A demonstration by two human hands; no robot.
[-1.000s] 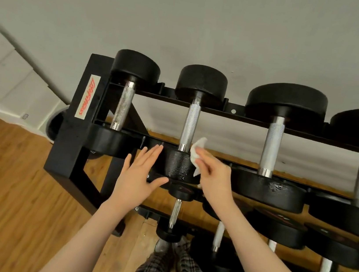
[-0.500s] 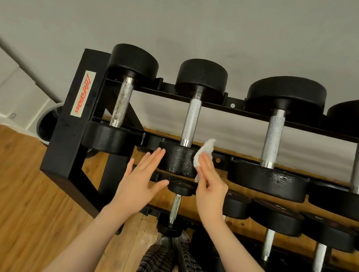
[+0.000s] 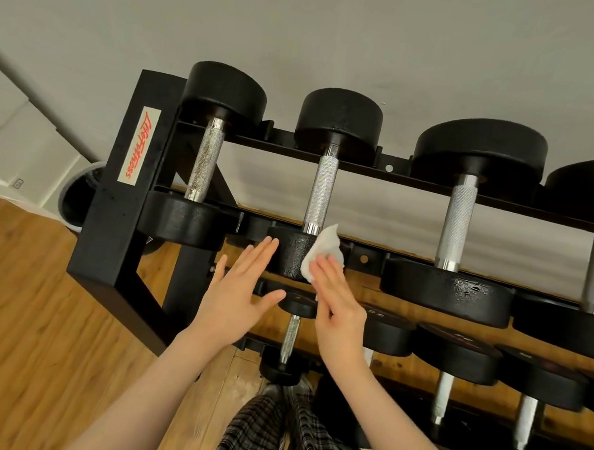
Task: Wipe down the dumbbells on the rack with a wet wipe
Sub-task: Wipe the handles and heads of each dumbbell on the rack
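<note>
Since before, right hand [image 3: 337,306] slid the wipe [image 3: 324,253] up the dumbbell [image 3: 293,256] head's right side, pressing it flat-fingered; handle runs away above; left hand [image 3: 240,293] open at its left

White wipe [image 3: 323,253], black dumbbells [image 3: 293,255]

Home gym corner: tiered black dumbbell rack [image 3: 122,234] with graded dumbbells [image 3: 459,224], wood-plank floor [image 3: 7,317], plain grey wall [image 3: 317,18].
</note>
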